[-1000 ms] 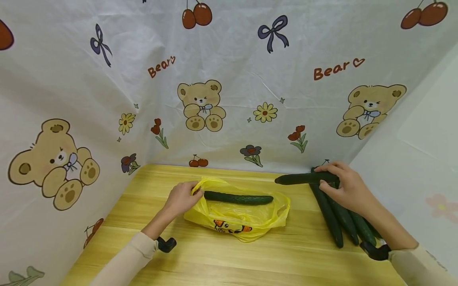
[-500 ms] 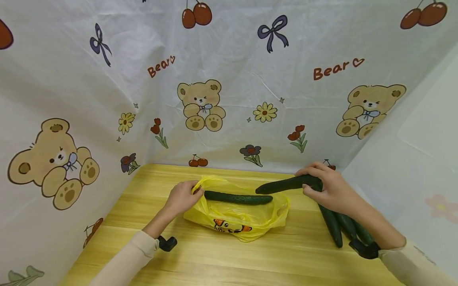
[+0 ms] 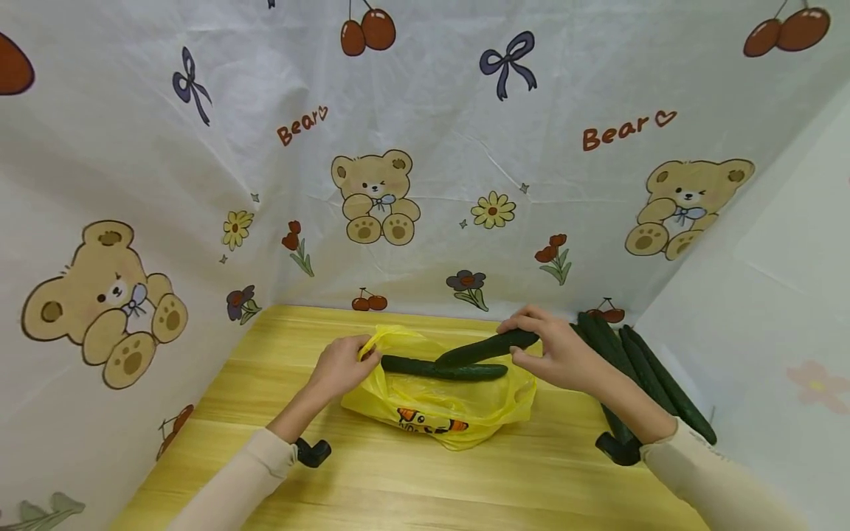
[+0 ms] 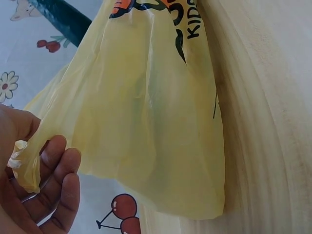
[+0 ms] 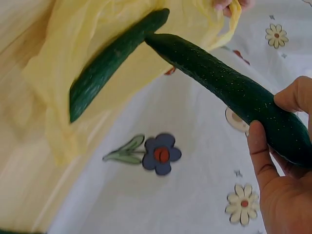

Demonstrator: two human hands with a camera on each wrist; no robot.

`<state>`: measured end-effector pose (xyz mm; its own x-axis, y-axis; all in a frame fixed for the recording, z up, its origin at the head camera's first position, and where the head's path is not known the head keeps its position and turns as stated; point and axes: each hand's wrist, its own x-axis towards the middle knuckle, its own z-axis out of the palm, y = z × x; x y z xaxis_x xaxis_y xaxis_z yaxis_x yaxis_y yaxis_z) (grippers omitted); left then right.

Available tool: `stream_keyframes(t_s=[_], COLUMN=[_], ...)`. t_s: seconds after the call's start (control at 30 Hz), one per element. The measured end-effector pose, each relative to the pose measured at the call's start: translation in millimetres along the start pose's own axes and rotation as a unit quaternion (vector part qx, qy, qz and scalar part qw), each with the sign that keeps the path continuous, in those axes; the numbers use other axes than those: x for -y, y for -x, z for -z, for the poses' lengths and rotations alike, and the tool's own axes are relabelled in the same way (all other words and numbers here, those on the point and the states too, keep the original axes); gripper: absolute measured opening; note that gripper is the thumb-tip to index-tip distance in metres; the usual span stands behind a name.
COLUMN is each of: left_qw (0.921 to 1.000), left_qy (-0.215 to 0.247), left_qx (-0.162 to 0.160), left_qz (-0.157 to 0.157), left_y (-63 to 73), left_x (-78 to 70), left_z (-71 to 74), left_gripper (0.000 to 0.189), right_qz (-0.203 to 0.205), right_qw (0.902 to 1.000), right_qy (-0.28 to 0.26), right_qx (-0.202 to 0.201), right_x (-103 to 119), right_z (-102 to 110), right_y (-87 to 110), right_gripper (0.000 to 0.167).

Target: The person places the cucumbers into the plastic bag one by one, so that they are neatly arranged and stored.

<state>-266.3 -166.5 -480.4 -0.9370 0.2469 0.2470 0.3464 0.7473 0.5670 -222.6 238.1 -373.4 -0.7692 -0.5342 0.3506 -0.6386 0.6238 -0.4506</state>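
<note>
My right hand (image 3: 554,350) grips a dark green cucumber (image 3: 488,349) near its right end, thumb on one side and fingers on the other. The cucumber's far end tilts down over the mouth of a yellow plastic bag (image 3: 425,402). Inside that bag lies another cucumber (image 3: 458,371); in the right wrist view the held cucumber (image 5: 214,73) overlaps its upper end, and I cannot tell whether they touch. With my left hand (image 3: 340,365) I pinch the bag's left rim, bunched between thumb and fingers in the left wrist view, where the bag (image 4: 146,112) hangs down.
Several more cucumbers (image 3: 664,380) lie side by side at the right of the wooden table (image 3: 372,479), partly behind my right forearm. A white sheet (image 3: 438,110) printed with bears stands along the back and sides.
My right hand has carried the cucumber leftward from the pile at the right to above the bag, its tip dipping lower. The left hand stays on the rim.
</note>
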Motion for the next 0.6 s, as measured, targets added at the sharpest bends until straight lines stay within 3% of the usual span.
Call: stream_keyframes(t_s=[0.3, 0.6], left_qw=[0.9999, 0.9998], left_qy=[-0.002, 0.001], left_qx=[0.006, 0.012], left_qz=[0.010, 0.013], left_y=[1.7, 0.7], left_x=[3.4, 4.0], left_z=[-2.7, -0.2], left_gripper=[0.028, 0.027], right_qz=[-0.008, 0.040], right_qw=[0.9987, 0.9978], right_qy=[-0.005, -0.031], right_qx=[0.050, 0.042], right_x=[15.9, 23.0], right_z=[-36.0, -72.8], right_y=[-35.9, -68.2], right_gripper=[0.029, 0.030])
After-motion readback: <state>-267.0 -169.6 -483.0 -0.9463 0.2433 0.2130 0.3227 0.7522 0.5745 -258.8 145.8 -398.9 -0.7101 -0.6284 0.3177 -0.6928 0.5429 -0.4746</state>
